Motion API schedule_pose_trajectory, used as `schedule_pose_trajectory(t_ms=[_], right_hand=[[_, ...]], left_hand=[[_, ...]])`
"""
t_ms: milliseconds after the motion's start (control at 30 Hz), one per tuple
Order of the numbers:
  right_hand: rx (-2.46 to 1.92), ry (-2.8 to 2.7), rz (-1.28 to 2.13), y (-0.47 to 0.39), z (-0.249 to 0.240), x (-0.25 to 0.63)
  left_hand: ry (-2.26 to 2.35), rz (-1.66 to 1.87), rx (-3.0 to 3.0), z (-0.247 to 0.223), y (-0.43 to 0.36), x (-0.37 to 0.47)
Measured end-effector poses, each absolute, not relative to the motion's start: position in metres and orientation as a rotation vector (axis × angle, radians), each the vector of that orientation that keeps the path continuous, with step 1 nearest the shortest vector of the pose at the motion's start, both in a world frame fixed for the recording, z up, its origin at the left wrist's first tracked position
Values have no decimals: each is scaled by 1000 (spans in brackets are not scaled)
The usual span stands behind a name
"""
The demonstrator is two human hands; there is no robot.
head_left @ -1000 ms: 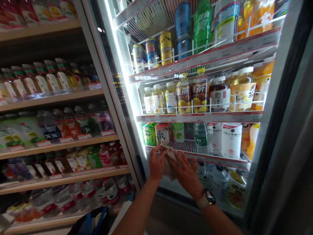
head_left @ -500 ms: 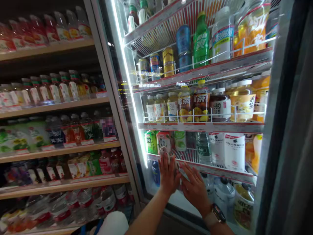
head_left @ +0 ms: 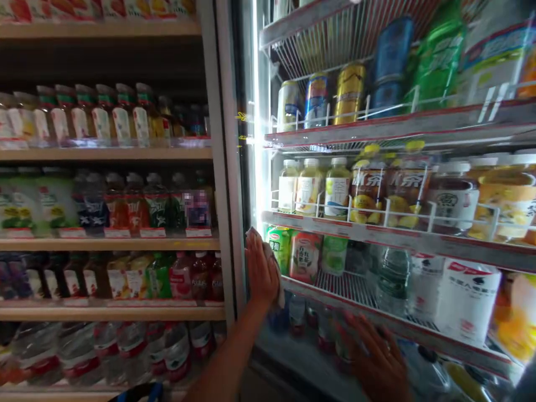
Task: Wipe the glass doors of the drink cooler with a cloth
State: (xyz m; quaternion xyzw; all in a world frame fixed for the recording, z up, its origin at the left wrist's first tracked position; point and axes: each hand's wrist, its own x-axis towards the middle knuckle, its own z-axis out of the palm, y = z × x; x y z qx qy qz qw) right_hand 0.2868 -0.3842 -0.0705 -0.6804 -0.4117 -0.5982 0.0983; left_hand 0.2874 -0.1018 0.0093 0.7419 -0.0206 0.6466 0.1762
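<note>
Left hand [head_left: 263, 273] flat, fingers extended, pinning 1 thin, crumpled beige cloth [head_left: 280, 297] against clear glass cooler door [head_left: 295, 347], near left edge. Right hand [head_left: 372, 352] blurred, fingers spread, contact unclear. Advisable: palm pressure even, cloth spread under fingertips.

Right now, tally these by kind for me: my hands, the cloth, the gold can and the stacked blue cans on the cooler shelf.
Hands: 2, left hand and right hand
Cloth: 1, under the left hand
Gold can: 1
Stacked blue cans: 2
Total: 6
</note>
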Motion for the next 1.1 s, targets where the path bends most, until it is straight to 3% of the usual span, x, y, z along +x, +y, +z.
schedule_pose_trajectory(t_ms=[100, 300, 400, 633, 933, 1100], right_hand=[[-2014, -1391, -1766, -368, -34, 287], [-2112, -1655, -1871, -284, 112, 297], [-2216, -1684, -1877, -252, 151, 307], [-2306, -1669, -1903, -246, 145, 309], [-2286, -1491, -1891, -234, 133, 307], [-2274, -1495, -1873, -233, 128, 308]], left_hand=[[-19, 1839, 2115, 6, -103, 291], [78, 1891, 2118, -5, -104, 293], [97, 1869, 2074, 4, -103, 291], [-26, 1884, 1959, 22, -87, 296], [177, 1828, 1811, -76, -97, 288], [176, 1781, 1778, -37, -111, 288]])
